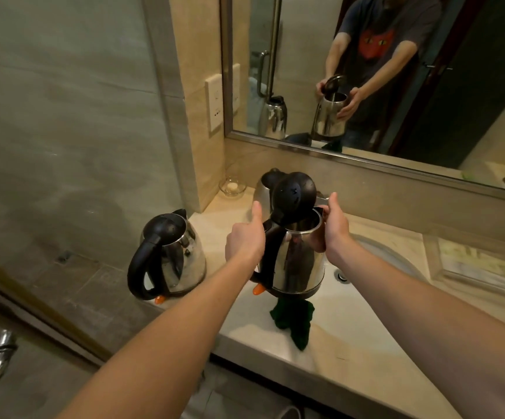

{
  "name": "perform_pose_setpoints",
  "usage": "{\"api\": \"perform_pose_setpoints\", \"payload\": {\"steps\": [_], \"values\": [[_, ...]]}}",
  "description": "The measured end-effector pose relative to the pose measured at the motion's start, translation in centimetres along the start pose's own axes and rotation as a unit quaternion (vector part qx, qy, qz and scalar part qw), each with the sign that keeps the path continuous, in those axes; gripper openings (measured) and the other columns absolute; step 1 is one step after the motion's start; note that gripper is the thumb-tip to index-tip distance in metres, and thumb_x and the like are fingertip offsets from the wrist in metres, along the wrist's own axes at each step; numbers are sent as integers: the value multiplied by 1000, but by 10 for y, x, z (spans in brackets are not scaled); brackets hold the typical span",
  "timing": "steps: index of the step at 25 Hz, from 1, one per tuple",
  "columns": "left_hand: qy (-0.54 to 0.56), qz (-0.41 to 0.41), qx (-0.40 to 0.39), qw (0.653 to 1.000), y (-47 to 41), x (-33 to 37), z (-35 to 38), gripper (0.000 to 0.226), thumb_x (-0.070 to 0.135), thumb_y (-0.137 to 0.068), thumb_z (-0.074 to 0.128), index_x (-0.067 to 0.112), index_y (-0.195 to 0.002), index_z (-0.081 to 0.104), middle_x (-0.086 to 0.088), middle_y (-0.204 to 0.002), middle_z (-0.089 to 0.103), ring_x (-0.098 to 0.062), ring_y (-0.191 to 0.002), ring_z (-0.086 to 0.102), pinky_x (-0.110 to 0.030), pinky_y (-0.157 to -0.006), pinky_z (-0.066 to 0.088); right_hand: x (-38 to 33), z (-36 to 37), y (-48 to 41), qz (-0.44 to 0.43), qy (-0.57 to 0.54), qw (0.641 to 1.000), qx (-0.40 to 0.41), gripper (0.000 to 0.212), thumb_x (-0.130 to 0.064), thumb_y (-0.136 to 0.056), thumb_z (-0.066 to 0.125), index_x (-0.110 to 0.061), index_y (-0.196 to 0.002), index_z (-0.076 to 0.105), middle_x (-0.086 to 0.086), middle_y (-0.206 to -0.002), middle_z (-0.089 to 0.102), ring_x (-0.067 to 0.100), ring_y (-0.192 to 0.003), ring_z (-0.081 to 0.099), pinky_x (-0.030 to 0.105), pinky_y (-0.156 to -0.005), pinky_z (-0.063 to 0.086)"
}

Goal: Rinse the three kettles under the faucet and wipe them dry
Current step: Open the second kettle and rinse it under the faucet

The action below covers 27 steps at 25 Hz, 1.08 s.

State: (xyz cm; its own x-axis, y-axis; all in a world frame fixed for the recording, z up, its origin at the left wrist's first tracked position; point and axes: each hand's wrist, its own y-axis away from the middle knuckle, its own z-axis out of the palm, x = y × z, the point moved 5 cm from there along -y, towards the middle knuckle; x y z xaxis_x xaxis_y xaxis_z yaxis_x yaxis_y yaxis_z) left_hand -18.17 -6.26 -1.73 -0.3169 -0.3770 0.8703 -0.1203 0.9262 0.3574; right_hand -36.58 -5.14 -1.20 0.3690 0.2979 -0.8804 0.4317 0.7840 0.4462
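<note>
A steel kettle (pixel 298 264) with its black lid flipped up is held above the counter. My left hand (pixel 245 237) grips its black handle, thumb raised. My right hand (pixel 333 228) holds its rim on the right side. A dark green cloth (pixel 295 319) lies on the counter under it. A second steel kettle (pixel 181 258) with a shut lid stands at the counter's left end. A third kettle (pixel 265 189) stands behind the held one, mostly hidden. No faucet shows.
The sink basin (pixel 375 246) lies to the right, with an overflow hole (pixel 342 276). A small glass dish (pixel 232 186) sits in the back corner. A tray (pixel 481 267) sits at far right. A wall mirror (pixel 366 71) reflects a person. A glass partition (pixel 63 146) stands left.
</note>
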Motion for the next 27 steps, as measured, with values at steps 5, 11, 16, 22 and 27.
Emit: {"api": "perform_pose_setpoints", "payload": {"steps": [5,11,16,22,27], "values": [[-9,-53,-17,998,4,9,50,88,81,-83,18,12,-118,61,-11,-109,68,-31,-96,67,-46,-90,55,-6,-52,-8,2,-34,998,59,54,-63,-96,34,-18,-103,63,8,-99,70,29,-99,62,48,-90,51],[7,-72,-4,997,-7,-7,122,85,81,-84,19,14,-114,63,-11,-109,68,-30,-99,65,-48,-95,52,-14,-106,-48,-8,64,993,99,55,-58,-100,26,-17,-120,56,3,-104,63,25,-102,57,52,-102,45],[28,-150,-11,988,-28,-25,172,89,82,-83,16,14,-120,59,-13,-113,67,-31,-105,64,-48,-98,50,-7,-135,-98,60,122,988,73,62,-61,-99,24,-19,-134,52,8,-128,55,30,-121,51,51,-106,40],[46,-187,18,981,-60,-45,201,101,88,-72,11,17,-128,55,-16,-119,66,-34,-112,63,-50,-102,49,2,-134,-151,94,190,977,8,59,-59,-101,19,-22,-133,52,1,-108,58,18,-88,54,35,-76,50],[95,-203,39,974,-85,-54,208,81,82,-84,18,12,-98,56,-12,-82,60,-28,-81,64,-39,-81,51,2,-120,-182,78,248,965,-39,55,-55,-103,17,-28,-137,50,-3,-98,58,6,-73,50,23,-48,43]]}}
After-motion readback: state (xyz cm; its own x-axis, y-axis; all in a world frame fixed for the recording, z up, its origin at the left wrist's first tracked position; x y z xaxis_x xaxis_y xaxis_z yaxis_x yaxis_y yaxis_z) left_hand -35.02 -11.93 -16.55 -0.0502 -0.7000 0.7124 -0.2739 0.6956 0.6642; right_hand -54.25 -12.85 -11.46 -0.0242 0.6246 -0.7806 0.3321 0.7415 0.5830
